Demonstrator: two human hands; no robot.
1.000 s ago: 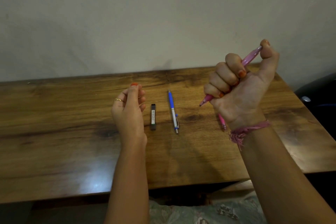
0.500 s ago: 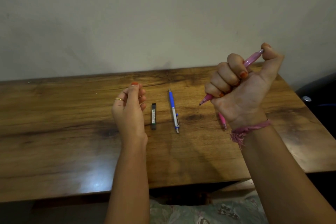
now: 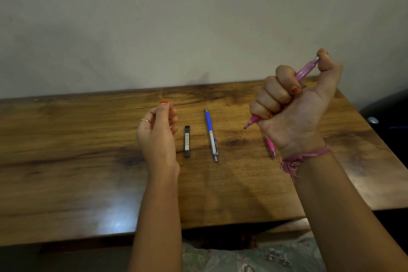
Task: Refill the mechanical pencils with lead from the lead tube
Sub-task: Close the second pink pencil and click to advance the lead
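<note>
The left hand (image 3: pixel 157 130) is up in the air above the brown wooden surface (image 3: pixel 66 161), with a gold ring (image 3: pixel 144 121) on one finger. Its fingers (image 3: pixel 173 115) are curled in, and the thumb tip meets them like a pinch, but it is too small to tell if anything sits in that pinch. Just beside this hand, a dark lead tube (image 3: pixel 187 141) with a white label lies flat on the surface. Next to it lies a blue and silver pencil (image 3: pixel 211 134), with its point facing the wall (image 3: pixel 198 17). Further along, the right hand (image 3: pixel 293 112) is lifted up high. Its fingers are wrapped tight around a pink pencil (image 3: pixel 305 69), and the thumb pushes on the top end. The pencil is tilted, and its tip pokes out below the fist, pointing down toward the blue and silver pencil. A pink thread band (image 3: pixel 302 158) is tied around the wrist. Another pink pencil (image 3: pixel 270 147) lies on the surface, partly hidden behind that wrist.
</note>
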